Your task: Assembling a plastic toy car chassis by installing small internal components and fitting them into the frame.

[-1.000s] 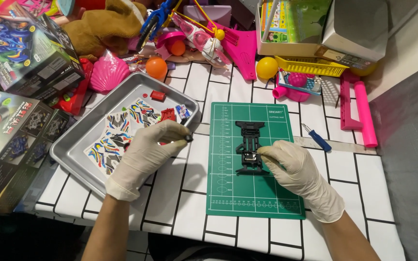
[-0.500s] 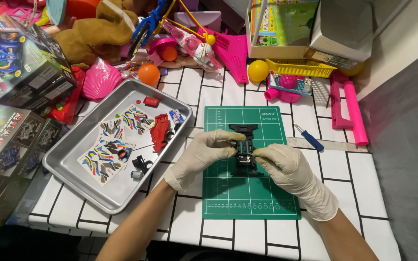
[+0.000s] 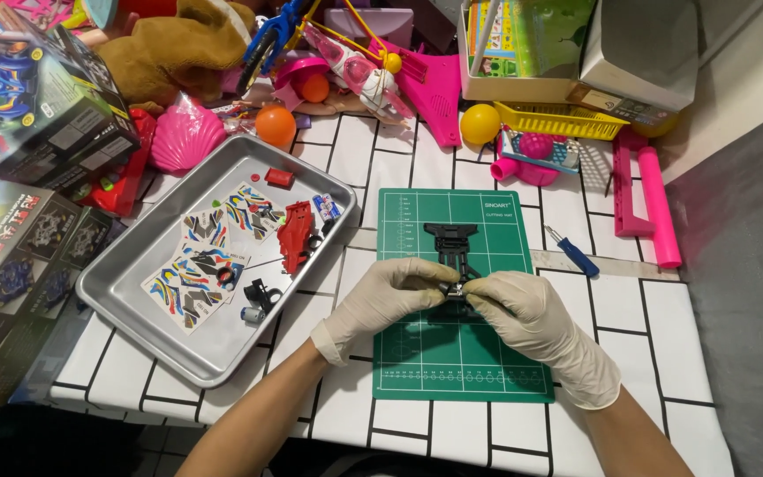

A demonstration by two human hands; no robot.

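Two gloved hands are down on the green cutting mat [image 3: 452,353], meeting at the near end of one black toy car chassis [image 3: 452,247] that lies lengthwise in the mat's upper middle. The left hand [image 3: 390,300] has its fingers pinched together on the chassis's near end, and the right hand [image 3: 523,314] is pinched on the same end from the other side, fingertips of both nearly touching; a small silvery part sits right between them, too tiny to identify. To the left, one metal tray [image 3: 134,300] sits just beside the mat, holding three sticker sheets [image 3: 200,265], one red car body shell [image 3: 295,237], one small red piece [image 3: 279,177] near the far rim, and a few black bits near its near corner. One blue-handled screwdriver [image 3: 573,252] lies just right of the mat. Along the back edge: two orange balls [image 3: 275,125], one yellow ball [image 3: 480,124], one pink shell toy [image 3: 185,137] and one yellow basket [image 3: 558,119]. At the far left, two printed model kit boxes [image 3: 19,106] stand stacked by the tray.
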